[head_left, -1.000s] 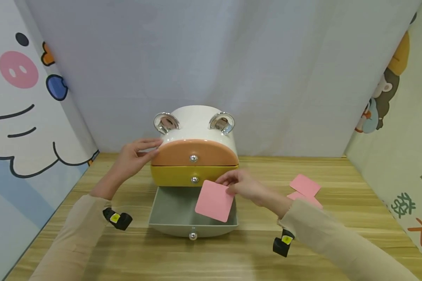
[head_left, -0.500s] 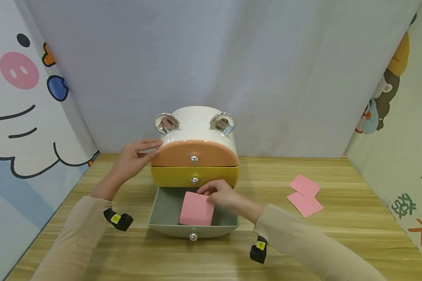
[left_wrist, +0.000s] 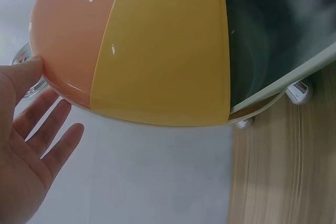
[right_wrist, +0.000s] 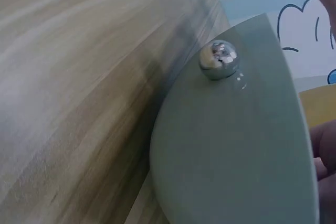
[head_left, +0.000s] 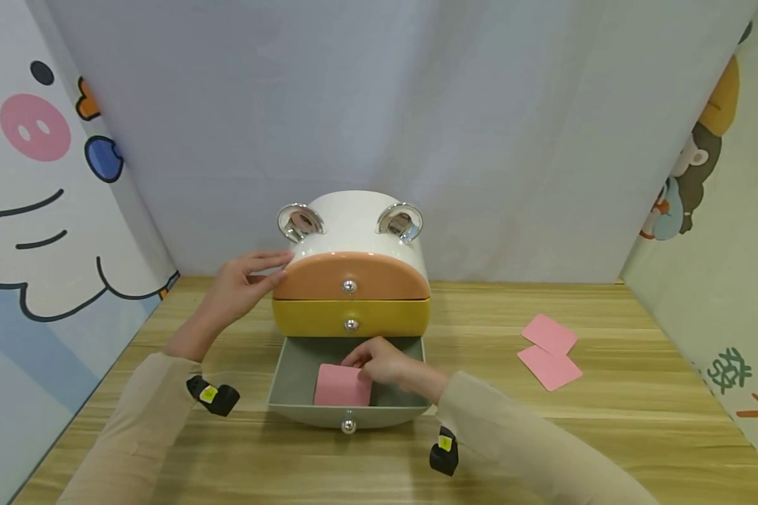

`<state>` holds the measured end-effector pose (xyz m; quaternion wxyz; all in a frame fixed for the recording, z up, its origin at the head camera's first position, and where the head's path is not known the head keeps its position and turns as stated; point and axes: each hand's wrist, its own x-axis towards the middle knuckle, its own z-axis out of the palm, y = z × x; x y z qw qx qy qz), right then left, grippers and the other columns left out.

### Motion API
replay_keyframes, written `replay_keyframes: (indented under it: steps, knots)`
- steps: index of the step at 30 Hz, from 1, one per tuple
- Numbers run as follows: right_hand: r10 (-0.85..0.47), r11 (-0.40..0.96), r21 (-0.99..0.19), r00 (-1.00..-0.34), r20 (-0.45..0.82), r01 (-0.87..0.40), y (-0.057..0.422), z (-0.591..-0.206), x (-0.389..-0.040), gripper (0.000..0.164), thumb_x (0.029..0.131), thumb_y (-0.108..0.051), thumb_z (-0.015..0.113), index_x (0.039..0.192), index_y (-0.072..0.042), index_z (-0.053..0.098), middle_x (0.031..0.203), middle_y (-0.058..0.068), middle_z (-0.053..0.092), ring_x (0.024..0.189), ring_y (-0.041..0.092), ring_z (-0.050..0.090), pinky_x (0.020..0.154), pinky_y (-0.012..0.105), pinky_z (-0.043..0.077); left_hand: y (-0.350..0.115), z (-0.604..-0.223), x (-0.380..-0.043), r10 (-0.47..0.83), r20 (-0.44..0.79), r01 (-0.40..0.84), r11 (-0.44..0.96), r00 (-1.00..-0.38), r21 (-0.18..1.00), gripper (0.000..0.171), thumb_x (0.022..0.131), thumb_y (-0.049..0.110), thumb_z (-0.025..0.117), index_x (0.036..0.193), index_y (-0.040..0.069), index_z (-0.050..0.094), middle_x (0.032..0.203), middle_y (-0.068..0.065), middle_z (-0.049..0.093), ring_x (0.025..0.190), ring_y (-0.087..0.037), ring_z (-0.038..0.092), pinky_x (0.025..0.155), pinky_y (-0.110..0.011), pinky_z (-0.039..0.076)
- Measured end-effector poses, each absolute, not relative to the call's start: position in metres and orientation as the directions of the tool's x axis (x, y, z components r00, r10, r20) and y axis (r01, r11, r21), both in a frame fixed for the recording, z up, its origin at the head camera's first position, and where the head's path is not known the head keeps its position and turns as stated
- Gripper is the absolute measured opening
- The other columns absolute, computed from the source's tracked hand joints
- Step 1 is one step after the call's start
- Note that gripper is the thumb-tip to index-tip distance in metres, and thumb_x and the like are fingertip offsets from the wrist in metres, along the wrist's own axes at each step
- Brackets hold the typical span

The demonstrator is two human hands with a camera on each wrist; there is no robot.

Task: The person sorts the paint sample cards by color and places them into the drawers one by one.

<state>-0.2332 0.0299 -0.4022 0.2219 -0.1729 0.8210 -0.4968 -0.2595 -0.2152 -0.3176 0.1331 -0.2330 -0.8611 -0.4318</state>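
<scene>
A small drawer cabinet (head_left: 358, 223) has a white domed top and two shiny ear-like rings. Its orange drawer (head_left: 309, 277) and yellow drawer (head_left: 316, 319) are closed, while the grey-green bottom drawer (head_left: 303, 416) is pulled out. My right hand (head_left: 385, 365) pinches a pink card (head_left: 340, 386) by its upper right corner, inside that drawer. The card's lower edge is hidden behind the drawer front. My left hand (head_left: 240, 284) touches the cabinet's left side with thumb and fingertips, its fingers spread in the left wrist view. In the right wrist view, the drawer front (right_wrist: 231, 140) hides most of the right hand.
Two more pink cards, an upper one (head_left: 549, 333) and a lower one (head_left: 549, 367), overlap on the wooden table (head_left: 480, 308) to the right. A pale curtain (head_left: 512, 140) hangs behind the cabinet. Printed panels stand at both sides.
My right hand has moved left and down, carrying the pink card from above the drawer's right side into the open drawer. My left hand has stayed against the cabinet.
</scene>
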Motion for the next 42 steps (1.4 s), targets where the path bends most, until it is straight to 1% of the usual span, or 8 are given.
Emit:
replay_keyframes:
  steps: [6, 10, 14, 17, 21, 25, 33, 42]
  knots:
    - [-0.537, 0.506, -0.834, -0.837, -0.106, -0.219, 0.028, -0.402, -0.236, 0.040, 0.070, 0.018, 0.046, 0.101, 0.004, 0.067, 0.095, 0.010, 0.066, 0.082, 0.015, 0.054, 0.066, 0.021, 0.047, -0.215, -0.318, -0.260, 0.285, 0.437, 0.521, 0.519, -0.853, 0.678, 0.032, 0.088, 0.010, 0.059, 0.119, 0.002, 0.060, 0.123, -0.015, 0.055, 0.112, -0.028, 0.051, 0.082, -0.038, 0.051]
    - [-0.551, 0.517, -0.813, -0.831, -0.076, -0.268, 0.032, -0.399, -0.235, 0.035, 0.073, 0.014, 0.052, 0.105, 0.005, 0.065, 0.105, 0.015, 0.064, 0.097, 0.024, 0.058, 0.082, 0.030, 0.051, -0.216, -0.318, -0.260, 0.286, 0.445, 0.528, 0.514, -0.849, 0.676, 0.032, 0.088, 0.009, 0.059, 0.119, 0.001, 0.060, 0.123, -0.015, 0.055, 0.112, -0.028, 0.051, 0.082, -0.037, 0.051]
    - [-0.562, 0.506, -0.812, -0.826, -0.054, -0.292, 0.040, -0.393, -0.231, 0.032, 0.075, 0.007, 0.061, 0.107, 0.006, 0.063, 0.109, 0.017, 0.062, 0.104, 0.029, 0.056, 0.089, 0.037, 0.048, -0.216, -0.318, -0.260, 0.286, 0.446, 0.529, 0.511, -0.848, 0.678, 0.031, 0.088, 0.008, 0.059, 0.118, 0.000, 0.060, 0.122, -0.016, 0.055, 0.112, -0.029, 0.050, 0.082, -0.036, 0.051]
    - [-0.573, 0.488, -0.813, -0.819, -0.024, -0.318, 0.050, -0.386, -0.227, 0.030, 0.076, 0.000, 0.065, 0.106, 0.005, 0.063, 0.107, 0.016, 0.063, 0.102, 0.030, 0.057, 0.088, 0.037, 0.049, -0.217, -0.317, -0.259, 0.285, 0.446, 0.528, 0.510, -0.848, 0.679, 0.031, 0.088, 0.008, 0.059, 0.118, 0.000, 0.060, 0.123, -0.016, 0.055, 0.112, -0.028, 0.050, 0.081, -0.035, 0.052]
    - [-0.573, 0.451, -0.821, -0.819, 0.037, -0.352, 0.073, -0.373, -0.223, 0.030, 0.077, -0.008, 0.070, 0.104, 0.003, 0.064, 0.103, 0.013, 0.064, 0.096, 0.029, 0.058, 0.081, 0.029, 0.051, -0.217, -0.317, -0.260, 0.286, 0.453, 0.534, 0.511, -0.845, 0.673, 0.031, 0.088, 0.008, 0.059, 0.118, 0.000, 0.060, 0.123, -0.015, 0.056, 0.112, -0.028, 0.050, 0.081, -0.034, 0.052]
    - [-0.510, 0.438, -0.823, -0.854, 0.104, -0.362, 0.106, -0.358, -0.221, 0.031, 0.077, -0.011, 0.070, 0.104, 0.004, 0.063, 0.100, 0.013, 0.064, 0.091, 0.027, 0.059, 0.075, 0.026, 0.052, -0.216, -0.318, -0.260, 0.290, 0.454, 0.537, 0.513, -0.843, 0.670, 0.031, 0.088, 0.008, 0.059, 0.118, 0.000, 0.060, 0.123, -0.015, 0.056, 0.112, -0.028, 0.050, 0.081, -0.034, 0.052]
    - [-0.263, 0.606, -0.764, -0.963, 0.068, -0.219, 0.210, -0.349, -0.225, 0.047, 0.085, -0.031, 0.064, 0.121, -0.003, 0.054, 0.113, 0.014, 0.058, 0.102, 0.027, 0.054, 0.078, 0.036, 0.051, -0.215, -0.318, -0.260, 0.287, 0.446, 0.530, 0.515, -0.847, 0.674, 0.031, 0.089, 0.010, 0.058, 0.118, 0.000, 0.060, 0.124, -0.015, 0.055, 0.113, -0.028, 0.050, 0.082, -0.038, 0.052]
    - [-0.061, 0.731, -0.682, -0.992, -0.114, 0.034, 0.322, -0.393, -0.230, 0.074, 0.088, -0.039, 0.057, 0.132, 0.015, 0.031, 0.124, 0.036, 0.040, 0.111, 0.045, 0.041, 0.085, 0.050, 0.046, -0.215, -0.318, -0.261, 0.293, 0.450, 0.535, 0.512, -0.844, 0.672, 0.031, 0.089, 0.009, 0.058, 0.118, -0.001, 0.059, 0.123, -0.016, 0.055, 0.113, -0.029, 0.050, 0.081, -0.039, 0.052]
